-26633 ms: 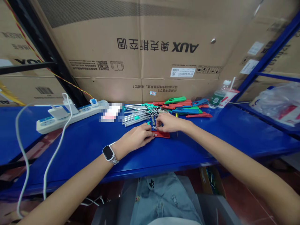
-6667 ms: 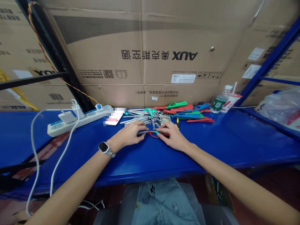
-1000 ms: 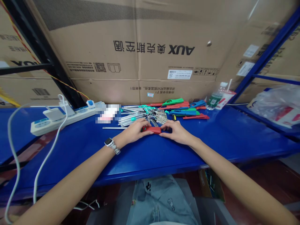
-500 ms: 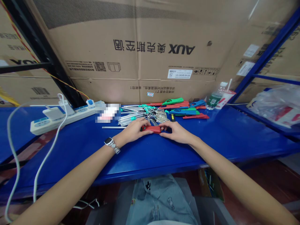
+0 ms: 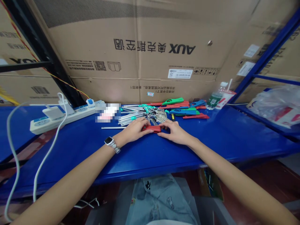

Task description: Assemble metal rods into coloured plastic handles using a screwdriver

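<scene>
Red catches my eye first: a slim red casing [image 5: 152, 128] held crosswise over the blue table [image 5: 140, 156], right in front of the person, between both hands. The left hand [image 5: 135, 130] grips one end, thumb on the near side and fingers over the far side; the right hand [image 5: 175, 130] pinches the other end, its thumb and forefinger narrowed around it. A silvery rod [image 5: 112, 127] pokes out past the left hand (whether it meets the casing I can't tell, since the hand covers that spot). To handle this well, I'd say, keep both ends level, squeeze evenly from either side, and let the rod lie in line rather than get nudged askew. I'd also mind the heap of metal tubes [image 5: 131, 117] and the thin wires [image 5: 152, 109] just beyond: a stray finger could snag there
</scene>
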Demonstrator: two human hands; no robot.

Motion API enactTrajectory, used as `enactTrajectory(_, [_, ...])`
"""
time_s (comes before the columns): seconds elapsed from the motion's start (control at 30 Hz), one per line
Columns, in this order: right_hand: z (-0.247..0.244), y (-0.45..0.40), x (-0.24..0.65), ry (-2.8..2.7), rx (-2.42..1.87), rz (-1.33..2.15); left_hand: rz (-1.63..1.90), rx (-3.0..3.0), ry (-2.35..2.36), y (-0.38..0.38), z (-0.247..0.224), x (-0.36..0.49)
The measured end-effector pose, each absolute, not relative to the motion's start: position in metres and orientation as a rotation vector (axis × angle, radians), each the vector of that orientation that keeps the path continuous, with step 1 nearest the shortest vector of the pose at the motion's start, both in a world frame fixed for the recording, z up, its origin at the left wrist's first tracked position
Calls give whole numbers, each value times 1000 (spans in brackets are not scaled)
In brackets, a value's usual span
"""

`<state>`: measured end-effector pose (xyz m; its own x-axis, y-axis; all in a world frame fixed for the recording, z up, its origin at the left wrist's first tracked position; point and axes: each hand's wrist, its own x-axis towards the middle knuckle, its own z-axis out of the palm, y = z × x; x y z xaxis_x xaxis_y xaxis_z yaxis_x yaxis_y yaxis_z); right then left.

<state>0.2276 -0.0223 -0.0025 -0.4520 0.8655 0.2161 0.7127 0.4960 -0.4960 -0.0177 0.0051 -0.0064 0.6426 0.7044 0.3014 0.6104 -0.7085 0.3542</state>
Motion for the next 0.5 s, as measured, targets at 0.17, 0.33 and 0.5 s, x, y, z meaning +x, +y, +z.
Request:
enactTrajectory(0.17, [-3, -24, 223, -2239, -1325, 446, 638, 2658, 1066, 5, -5, -18])
enactTrajectory(0.33, [-3, -24, 225, -2217, -1365, 411, 639, 2684, 1061, 3, -3, -18])
enactTrajectory(0.5, [-6, -21, 227, -2214, -1308, 450, 595, 2722, 1044, 4, -3, -17])
